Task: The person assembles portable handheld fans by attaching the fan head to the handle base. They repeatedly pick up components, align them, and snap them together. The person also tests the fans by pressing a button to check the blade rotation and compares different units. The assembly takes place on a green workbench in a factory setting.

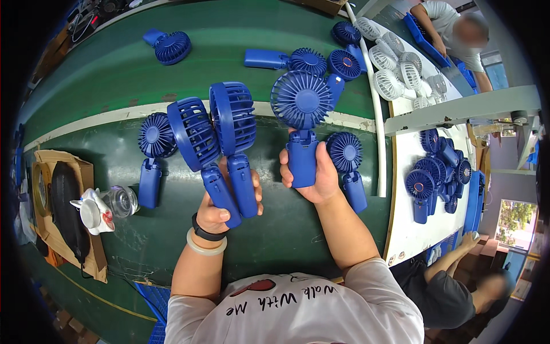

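My left hand (215,213) grips two blue handheld fans by their handles, side by side: one (195,137) leans left, the other (234,117) stands straighter beside it. In my right hand (321,178) is a third blue fan (302,100), held upright by its handle, its round grille facing me. Both hands hover over a dark green belt (275,229). One blue fan (152,152) lies flat on the belt left of my left hand. Another (346,157) lies just right of my right hand.
More blue fans (169,46) lie on the far side of the belt (309,60). To the right, a white table (404,218) carries a heap of blue fans (438,175) and white fans (395,69). Two other people sit by it. A glass jar (120,200) and cardboard box (63,206) sit left.
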### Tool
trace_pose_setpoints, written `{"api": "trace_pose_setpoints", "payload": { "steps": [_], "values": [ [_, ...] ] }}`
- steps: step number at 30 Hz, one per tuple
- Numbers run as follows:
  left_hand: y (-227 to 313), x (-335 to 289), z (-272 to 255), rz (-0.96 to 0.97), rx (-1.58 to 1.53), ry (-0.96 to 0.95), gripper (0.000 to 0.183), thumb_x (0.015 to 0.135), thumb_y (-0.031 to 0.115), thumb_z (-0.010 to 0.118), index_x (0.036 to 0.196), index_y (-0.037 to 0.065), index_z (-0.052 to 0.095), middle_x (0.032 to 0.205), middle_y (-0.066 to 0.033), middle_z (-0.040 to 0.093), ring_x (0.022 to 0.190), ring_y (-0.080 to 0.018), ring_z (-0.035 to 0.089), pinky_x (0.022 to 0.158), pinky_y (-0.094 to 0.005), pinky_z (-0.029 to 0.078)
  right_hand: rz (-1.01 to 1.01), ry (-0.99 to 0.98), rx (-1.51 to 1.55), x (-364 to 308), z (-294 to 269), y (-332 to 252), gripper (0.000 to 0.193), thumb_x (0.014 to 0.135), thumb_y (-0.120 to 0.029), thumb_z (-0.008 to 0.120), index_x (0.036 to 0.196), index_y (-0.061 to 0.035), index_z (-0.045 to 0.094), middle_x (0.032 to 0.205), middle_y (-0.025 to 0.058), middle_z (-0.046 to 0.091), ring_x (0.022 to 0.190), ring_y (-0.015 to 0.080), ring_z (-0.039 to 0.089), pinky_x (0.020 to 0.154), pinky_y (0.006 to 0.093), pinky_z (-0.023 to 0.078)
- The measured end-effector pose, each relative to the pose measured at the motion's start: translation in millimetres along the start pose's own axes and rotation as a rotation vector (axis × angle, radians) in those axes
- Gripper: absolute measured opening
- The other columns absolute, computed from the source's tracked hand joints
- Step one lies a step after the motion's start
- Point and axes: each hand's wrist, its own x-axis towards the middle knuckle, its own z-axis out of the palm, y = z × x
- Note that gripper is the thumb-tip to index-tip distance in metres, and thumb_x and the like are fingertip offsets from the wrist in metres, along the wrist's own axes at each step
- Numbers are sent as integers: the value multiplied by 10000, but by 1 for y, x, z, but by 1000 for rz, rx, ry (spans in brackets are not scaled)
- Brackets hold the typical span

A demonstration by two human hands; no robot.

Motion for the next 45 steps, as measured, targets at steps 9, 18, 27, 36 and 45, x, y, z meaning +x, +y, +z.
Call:
{"api": "trace_pose_setpoints", "payload": {
  "steps": [9,18,27,36,45],
  "values": [
    [3,1,8,-48,164,125,933,613,136,758,1387,105,239,1145,-184,493,985,-282,581,758,-413,551,-67,166,-196,0,2,3,410,858,-171,631,1209,-62,449,1014,76,563,942,209,569,794,383,524],
    [2,-1,8,-93,280,217,850,592,123,778,1309,30,331,1137,-175,534,978,-269,598,772,-406,549,-207,294,-603,2,12,11,410,865,-86,584,1230,-28,406,1077,112,584,948,179,599,833,311,490],
    [3,-2,7,-101,315,230,864,593,107,756,1328,49,307,1148,-179,517,991,-277,591,771,-415,549,-245,336,-589,6,16,13,395,823,-46,585,1193,-4,452,1058,121,604,948,199,610,859,331,479],
    [5,-4,9,-114,319,254,806,582,103,765,1281,17,374,1150,-164,532,994,-275,594,784,-413,546,-202,346,-626,5,13,13,385,799,-19,579,1169,0,475,1049,119,610,951,191,605,862,326,473],
    [5,-5,7,-121,356,248,807,576,91,764,1282,22,379,1165,-150,522,1017,-269,583,807,-418,535,-235,348,-621,7,14,15,393,825,-21,586,1193,-14,450,1028,104,612,938,160,600,841,292,473]
  ]
}}
